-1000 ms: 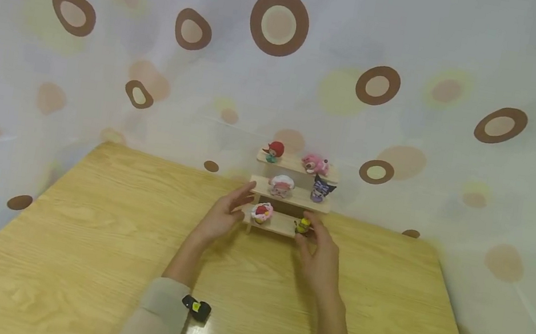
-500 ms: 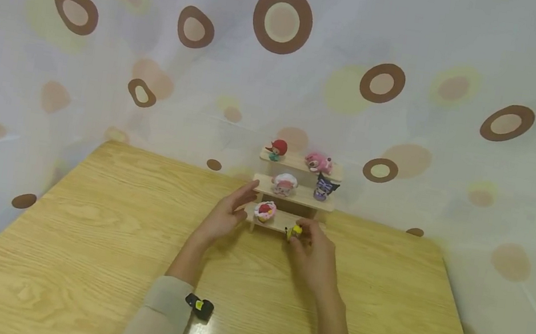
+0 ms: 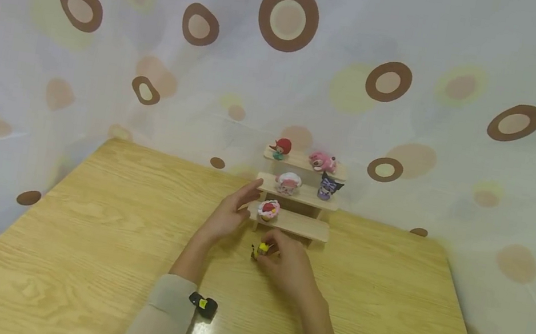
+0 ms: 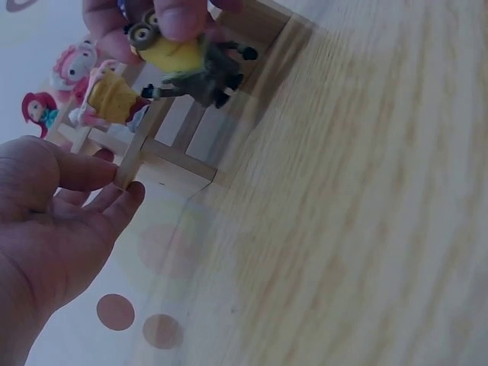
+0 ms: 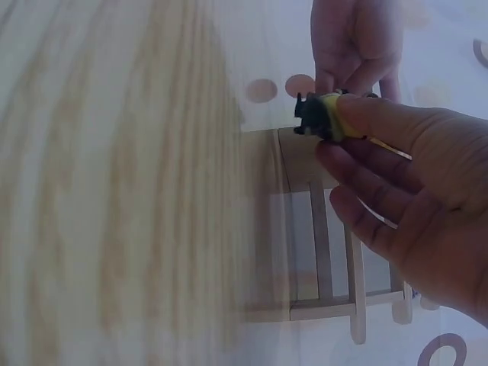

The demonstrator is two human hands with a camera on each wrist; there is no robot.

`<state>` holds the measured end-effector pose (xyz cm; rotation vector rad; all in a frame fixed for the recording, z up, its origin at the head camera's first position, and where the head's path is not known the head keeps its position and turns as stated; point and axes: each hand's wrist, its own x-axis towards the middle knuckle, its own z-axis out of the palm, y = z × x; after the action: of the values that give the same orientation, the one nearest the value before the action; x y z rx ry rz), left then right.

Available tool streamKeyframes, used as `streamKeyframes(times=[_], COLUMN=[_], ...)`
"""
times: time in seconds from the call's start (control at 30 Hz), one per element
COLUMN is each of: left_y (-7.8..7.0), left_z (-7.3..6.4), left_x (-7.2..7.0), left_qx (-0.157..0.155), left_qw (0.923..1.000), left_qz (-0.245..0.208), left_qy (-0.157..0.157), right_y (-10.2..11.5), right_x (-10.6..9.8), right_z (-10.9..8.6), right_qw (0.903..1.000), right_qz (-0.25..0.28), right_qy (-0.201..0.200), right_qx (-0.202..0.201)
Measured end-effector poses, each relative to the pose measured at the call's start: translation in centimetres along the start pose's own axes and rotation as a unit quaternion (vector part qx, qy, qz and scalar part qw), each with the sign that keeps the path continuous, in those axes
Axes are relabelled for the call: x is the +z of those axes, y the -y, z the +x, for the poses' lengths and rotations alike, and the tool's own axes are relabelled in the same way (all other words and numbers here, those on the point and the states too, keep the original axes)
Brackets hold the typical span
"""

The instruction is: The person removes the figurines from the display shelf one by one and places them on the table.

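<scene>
My right hand (image 3: pixel 290 267) pinches a small yellow Minion figurine (image 3: pixel 262 250) between thumb and fingers, in front of the lowest board of a three-tier wooden display shelf (image 3: pixel 303 227). In the left wrist view the Minion (image 4: pixel 174 62) shows its goggles, grey overalls and dark feet. My left hand (image 3: pixel 228 217) is at the shelf's left side. The left wrist view shows its thumb and fingers pinching the end of a shelf board (image 4: pixel 131 162). Near that hand, a cupcake-like figurine (image 3: pixel 268 210) with pink and white topping sits on the lowest board.
On the middle board stand a white-and-pink figurine (image 3: pixel 288 183) and a purple figurine with dark ears (image 3: pixel 327 187). The top board bears a red-haired figurine (image 3: pixel 281 149) and a pink bear (image 3: pixel 323 162). A patterned curtain (image 3: pixel 208 77) hangs behind the wooden table (image 3: pixel 107 235).
My right hand has lifted the Minion off the right end of the lowest board and carried it left and toward me. The left hand has stayed at the shelf's side.
</scene>
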<state>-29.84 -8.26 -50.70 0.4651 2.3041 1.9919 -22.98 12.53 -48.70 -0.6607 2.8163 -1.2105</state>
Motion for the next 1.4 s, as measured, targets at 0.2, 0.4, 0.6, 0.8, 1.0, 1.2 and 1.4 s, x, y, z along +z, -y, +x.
streamKeyframes(times=[0.2, 0.4, 0.6, 0.8, 1.0, 1.2, 1.4], left_y=[-0.2, -0.1, 0.0, -0.1, -0.1, -0.1, -0.2], left_z=[0.2, 0.2, 0.0, -0.1, 0.0, -0.1, 0.0], left_x=[0.1, 0.1, -0.1, 0.0, 0.2, 0.2, 0.1], left_qx=[0.002, 0.005, 0.008, 0.009, 0.007, 0.004, 0.004], left_qw=[1.0, 1.0, 0.9999, 0.9999, 0.9999, 0.9999, 0.9999], left_qz=[0.002, 0.004, 0.0, -0.009, -0.004, -0.004, 0.002], left_qy=[-0.003, -0.006, -0.008, -0.008, -0.008, -0.012, -0.01], right_y=[-0.1, 0.0, 0.2, 0.6, 1.3, 1.1, 0.3], right_x=[0.6, 1.0, 1.2, 0.6, -1.7, -3.6, -3.2], right_z=[0.0, 0.0, 0.1, -0.3, -0.6, 1.3, 1.7], right_qw=[0.9997, 0.999, 0.999, 0.9985, 0.999, 0.9884, 0.9906], right_qz=[-0.02, -0.037, -0.02, -0.042, -0.018, -0.015, -0.022], right_qy=[0.005, 0.015, 0.03, 0.033, -0.033, -0.124, -0.135], right_qx=[-0.012, -0.02, -0.025, -0.015, -0.022, -0.087, -0.002])
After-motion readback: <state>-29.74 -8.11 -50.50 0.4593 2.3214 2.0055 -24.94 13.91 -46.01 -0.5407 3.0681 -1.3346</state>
